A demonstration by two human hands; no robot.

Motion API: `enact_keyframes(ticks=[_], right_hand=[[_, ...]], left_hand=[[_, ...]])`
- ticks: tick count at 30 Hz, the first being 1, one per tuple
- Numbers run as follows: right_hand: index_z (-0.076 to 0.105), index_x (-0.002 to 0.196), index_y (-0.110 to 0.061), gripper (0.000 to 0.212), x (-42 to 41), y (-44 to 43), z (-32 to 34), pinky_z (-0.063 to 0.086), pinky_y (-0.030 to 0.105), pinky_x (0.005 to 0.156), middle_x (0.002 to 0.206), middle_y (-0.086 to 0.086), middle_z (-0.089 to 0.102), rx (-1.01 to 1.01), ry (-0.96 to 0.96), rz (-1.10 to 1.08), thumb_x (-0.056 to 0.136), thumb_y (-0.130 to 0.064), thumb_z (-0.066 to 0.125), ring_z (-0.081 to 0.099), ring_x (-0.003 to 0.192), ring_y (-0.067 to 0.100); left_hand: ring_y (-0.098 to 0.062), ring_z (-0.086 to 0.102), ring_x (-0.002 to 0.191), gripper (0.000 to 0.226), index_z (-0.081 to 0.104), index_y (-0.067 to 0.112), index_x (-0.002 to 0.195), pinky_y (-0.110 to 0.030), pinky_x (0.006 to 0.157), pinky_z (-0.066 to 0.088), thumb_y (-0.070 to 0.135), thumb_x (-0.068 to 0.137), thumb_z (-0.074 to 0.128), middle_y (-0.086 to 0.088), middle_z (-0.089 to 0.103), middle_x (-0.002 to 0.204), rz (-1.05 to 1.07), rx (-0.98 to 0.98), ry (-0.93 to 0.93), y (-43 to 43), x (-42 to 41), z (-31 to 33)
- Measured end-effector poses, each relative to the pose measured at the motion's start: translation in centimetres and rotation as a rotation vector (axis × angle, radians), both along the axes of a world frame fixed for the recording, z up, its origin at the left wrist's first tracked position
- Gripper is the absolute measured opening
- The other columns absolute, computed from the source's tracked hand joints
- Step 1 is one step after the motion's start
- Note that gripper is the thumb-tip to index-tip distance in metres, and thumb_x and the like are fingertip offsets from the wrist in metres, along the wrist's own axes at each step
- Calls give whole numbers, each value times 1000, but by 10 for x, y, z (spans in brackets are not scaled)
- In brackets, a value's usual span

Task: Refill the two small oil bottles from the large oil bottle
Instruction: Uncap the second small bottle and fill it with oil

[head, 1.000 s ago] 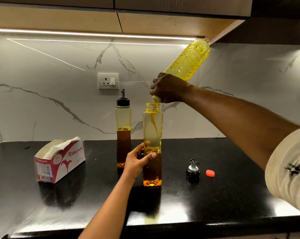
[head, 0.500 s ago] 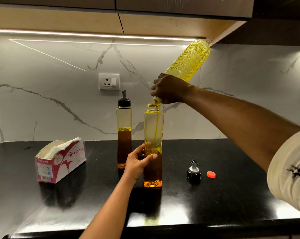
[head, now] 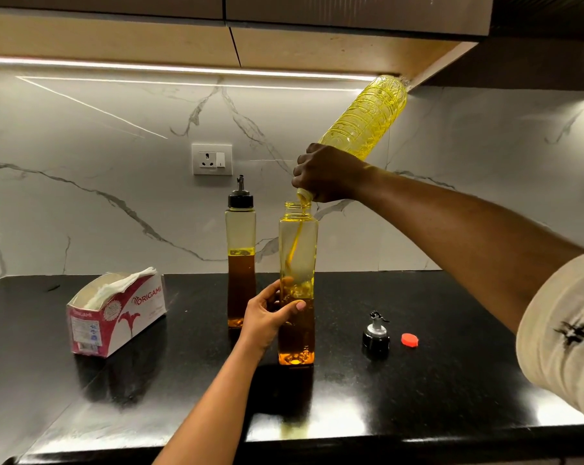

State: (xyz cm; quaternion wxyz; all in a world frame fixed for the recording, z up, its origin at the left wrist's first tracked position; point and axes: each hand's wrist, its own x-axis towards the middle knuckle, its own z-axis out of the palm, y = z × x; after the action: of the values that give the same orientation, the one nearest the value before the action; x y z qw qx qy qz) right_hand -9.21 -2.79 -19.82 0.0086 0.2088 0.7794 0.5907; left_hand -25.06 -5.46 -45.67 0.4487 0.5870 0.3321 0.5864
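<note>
Right hand: your right hand is curled tight round the neck end of the big bottle, knuckles toward you.
Big bottle: it is tipped mouth-down; its mouth pokes out just under your right hand, and its ribbed yellow body rises up and to the right of that hand, toward the underside of the cabinet.
Oil stream: a thin yellow stream runs from the mouth below your right hand into the open bottle.
Left hand: your left hand grips the open bottle at about mid-height, thumb across its front face, the fingers round the left side.
Open bottle: it stands upright on the surface, directly under your right hand, with no cap; the oil reaches about the level of your left thumb, with froth just above it.
Capped bottle: it stands upright just behind and left of your left hand, black spout cap on, about half full of darker oil.
Spout: it sits loose on the surface, right of your left hand and apart from the open bottle.
Red cap: it lies just right of the spout.
Box: a tissue box lies well left of your left hand.
Socket: it is on the wall, left of your right hand.
</note>
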Motion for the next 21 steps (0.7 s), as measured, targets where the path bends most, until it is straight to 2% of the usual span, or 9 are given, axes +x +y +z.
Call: enact_keyframes(ticks=[7, 12, 16, 21], right_hand=[[65, 71, -15, 8, 0, 1, 1, 46, 32, 67, 70, 2, 65, -2, 5, -7, 77, -20, 63, 63, 68, 24], [61, 63, -17, 10, -2, -2, 0, 45, 29, 61, 61, -1, 61, -4, -31, 15, 67, -19, 70, 61, 60, 23], [62, 65, -17, 9, -1, -1, 1, 45, 29, 63, 63, 0, 62, 0, -30, 16, 70, -20, 69, 61, 62, 22], [63, 67, -17, 8, -1, 0, 1, 45, 31, 65, 66, 0, 63, -8, -20, -6, 73, -22, 66, 61, 64, 22]], left_hand=[[-10, 70, 95, 74, 57, 10, 127, -19, 75, 54, 24, 59, 82, -6, 70, 108, 10, 2, 11, 2, -1, -1], [-15, 70, 96, 72, 57, 9, 128, -22, 74, 56, 21, 61, 82, -7, 70, 108, -4, -9, -1, 3, -1, -1], [-16, 69, 101, 90, 57, 9, 129, -21, 76, 55, 37, 49, 90, -5, 72, 109, -6, -13, -18, 3, -2, -1], [-16, 69, 101, 81, 56, 9, 130, -24, 78, 56, 27, 55, 84, -7, 70, 111, -11, -14, -23, 3, -1, -2]])
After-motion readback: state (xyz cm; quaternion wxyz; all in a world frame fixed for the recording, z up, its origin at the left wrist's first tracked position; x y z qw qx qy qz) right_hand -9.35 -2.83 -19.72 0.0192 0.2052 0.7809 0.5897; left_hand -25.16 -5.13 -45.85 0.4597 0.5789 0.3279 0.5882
